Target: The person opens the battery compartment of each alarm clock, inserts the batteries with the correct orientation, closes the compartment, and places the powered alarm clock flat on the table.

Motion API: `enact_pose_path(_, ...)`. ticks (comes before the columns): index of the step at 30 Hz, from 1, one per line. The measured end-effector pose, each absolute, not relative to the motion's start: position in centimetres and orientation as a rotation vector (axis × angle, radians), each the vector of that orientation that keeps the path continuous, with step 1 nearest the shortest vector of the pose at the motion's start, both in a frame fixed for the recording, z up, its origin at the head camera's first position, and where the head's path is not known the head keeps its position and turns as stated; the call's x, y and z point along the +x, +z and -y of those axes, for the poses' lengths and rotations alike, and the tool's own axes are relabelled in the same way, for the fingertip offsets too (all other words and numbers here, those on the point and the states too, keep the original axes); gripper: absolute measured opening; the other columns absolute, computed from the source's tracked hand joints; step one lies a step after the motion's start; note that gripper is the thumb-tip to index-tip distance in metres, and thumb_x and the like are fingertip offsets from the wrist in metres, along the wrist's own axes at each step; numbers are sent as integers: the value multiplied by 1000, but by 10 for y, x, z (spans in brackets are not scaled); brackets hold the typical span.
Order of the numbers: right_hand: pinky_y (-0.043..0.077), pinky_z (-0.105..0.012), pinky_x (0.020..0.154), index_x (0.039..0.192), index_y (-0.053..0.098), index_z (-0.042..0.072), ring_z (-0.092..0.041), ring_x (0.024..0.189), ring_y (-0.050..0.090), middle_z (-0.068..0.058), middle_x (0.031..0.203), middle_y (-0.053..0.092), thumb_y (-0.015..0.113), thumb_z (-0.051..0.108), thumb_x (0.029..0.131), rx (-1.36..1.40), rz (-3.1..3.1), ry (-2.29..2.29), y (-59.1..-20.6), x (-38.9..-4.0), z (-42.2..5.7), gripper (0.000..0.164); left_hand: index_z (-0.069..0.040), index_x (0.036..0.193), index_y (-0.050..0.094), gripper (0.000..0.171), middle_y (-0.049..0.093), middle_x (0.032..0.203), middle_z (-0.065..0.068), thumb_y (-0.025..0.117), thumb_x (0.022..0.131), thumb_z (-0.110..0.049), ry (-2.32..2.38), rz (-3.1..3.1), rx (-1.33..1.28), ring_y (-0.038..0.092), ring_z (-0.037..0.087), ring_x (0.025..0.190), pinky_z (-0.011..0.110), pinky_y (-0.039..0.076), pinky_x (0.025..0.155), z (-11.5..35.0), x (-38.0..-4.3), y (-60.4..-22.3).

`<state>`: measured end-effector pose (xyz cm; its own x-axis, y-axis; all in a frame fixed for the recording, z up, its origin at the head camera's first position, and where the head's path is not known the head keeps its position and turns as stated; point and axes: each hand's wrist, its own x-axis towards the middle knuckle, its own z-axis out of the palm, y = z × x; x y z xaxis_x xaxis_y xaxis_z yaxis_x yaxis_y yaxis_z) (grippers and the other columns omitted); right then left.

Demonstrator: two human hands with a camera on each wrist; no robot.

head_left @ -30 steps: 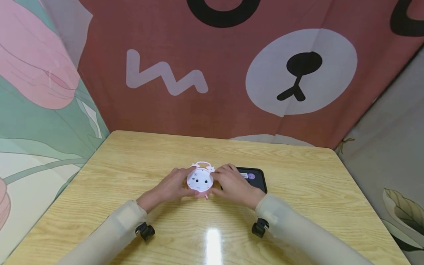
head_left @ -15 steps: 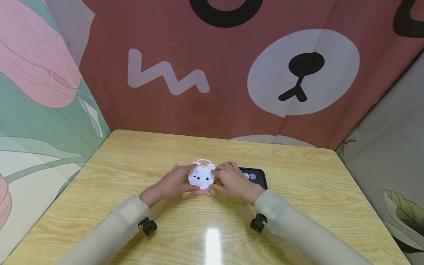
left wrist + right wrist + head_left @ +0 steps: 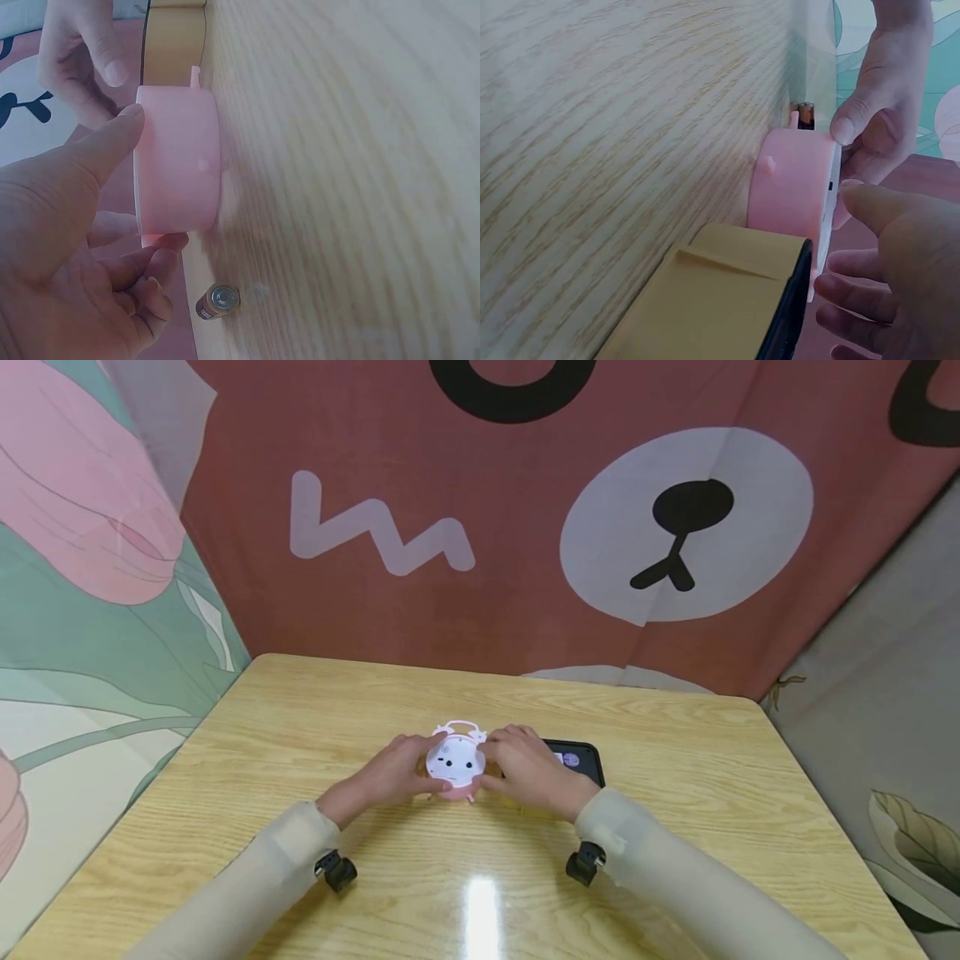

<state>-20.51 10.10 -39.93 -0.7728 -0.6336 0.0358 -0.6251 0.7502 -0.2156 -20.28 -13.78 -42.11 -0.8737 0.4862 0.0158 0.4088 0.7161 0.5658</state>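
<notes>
A pink alarm clock [image 3: 455, 763] with a white back lies back-up on the table, its bells and handle pointing away from me. My left hand [image 3: 396, 770] holds its left side, the thumb [image 3: 129, 118] on the near rim and the fingers round the far side. On the opposite side my right hand [image 3: 536, 770] has its thumb [image 3: 859, 199] at the edge of the white back and its fingers bent at the rim. A small battery [image 3: 219, 301] stands upright beside the clock, near the left fingers.
Just right of the clock, partly behind my right hand, is a black-topped box [image 3: 585, 762] with stickers and tan sides. The wooden table [image 3: 337, 693] ends at a red cloth backdrop [image 3: 360, 618], with patterned cloth at both sides.
Over the first half second the clock and both hands shift slightly up and right in the head view. Since then they have stayed nearly still.
</notes>
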Motion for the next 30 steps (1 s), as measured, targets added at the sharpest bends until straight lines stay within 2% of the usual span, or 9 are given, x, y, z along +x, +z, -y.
enact_pose_path(4, 41, -47, 112, 127, 70, 11, -22, 122, 58, -5, 129, 68, 70, 43, 95, -1067, -2905, -344, -396, -205, -99, 46, 5, 149, 43, 80, 67, 88, 5, 81, 87, -29, 900, -2755, 727, 48, 11, 67, 23, 41, 64, 139, -203, -422)
enact_pose_path(7, 43, -46, 110, 127, 70, 9, -24, 122, 59, -7, 127, 69, 70, 41, 95, -1106, -2904, -362, -394, -205, -96, 45, 5, 151, 41, 81, 60, 79, 1, 80, 88, -27, 956, -2715, 742, 47, 10, 66, 21, 37, 59, 139, -204, -423)
enact_pose_path(12, 47, -42, 107, 125, 71, 7, -23, 118, 62, -7, 124, 70, 70, 39, 95, -1143, -2893, -399, -393, -204, -90, 43, 9, 150, 39, 81, 66, 84, 0, 80, 88, -24, 1000, -2698, 807, 50, 11, 68, 20, 40, 60, 140, -205, -424)
enact_pose_path(16, 49, -39, 104, 124, 71, 9, -20, 116, 62, -5, 122, 70, 69, 37, 96, -1142, -2884, -380, -395, -204, -84, 40, 7, 151, 38, 82, 69, 90, 1, 79, 89, -26, 980, -2704, 803, 51, 10, 68, 20, 41, 62, 142, -204, -424)
enact_pose_path(23, 52, -36, 97, 120, 73, 10, -18, 107, 63, -4, 116, 72, 70, 32, 96, -1179, -2877, -301, -398, -205, -71, 33, 6, 152, 39, 80, 68, 89, -1, 78, 90, -26, 994, -2673, 831, 51, 10, 66, 20, 42, 59, 144, -204, -427)
enact_pose_path(27, 53, -34, 89, 114, 75, 9, -16, 96, 61, -3, 110, 73, 71, 29, 96, -1188, -2875, -288, -398, -206, -67, 27, 6, 152, 38, 81, 67, 88, -2, 78, 90, -27, 995, -2668, 833, 50, 10, 68, 20, 41, 60, 145, -204, -426)
enact_pose_path(30, 53, -34, 89, 107, 77, 9, -15, 93, 62, -3, 108, 72, 72, 26, 95, -1184, -2871, -295, -399, -206, -66, 21, 5, 153, 36, 82, 65, 84, -1, 78, 90, -27, 982, -2666, 814, 49, 9, 66, 21, 42, 60, 144, -204, -425)
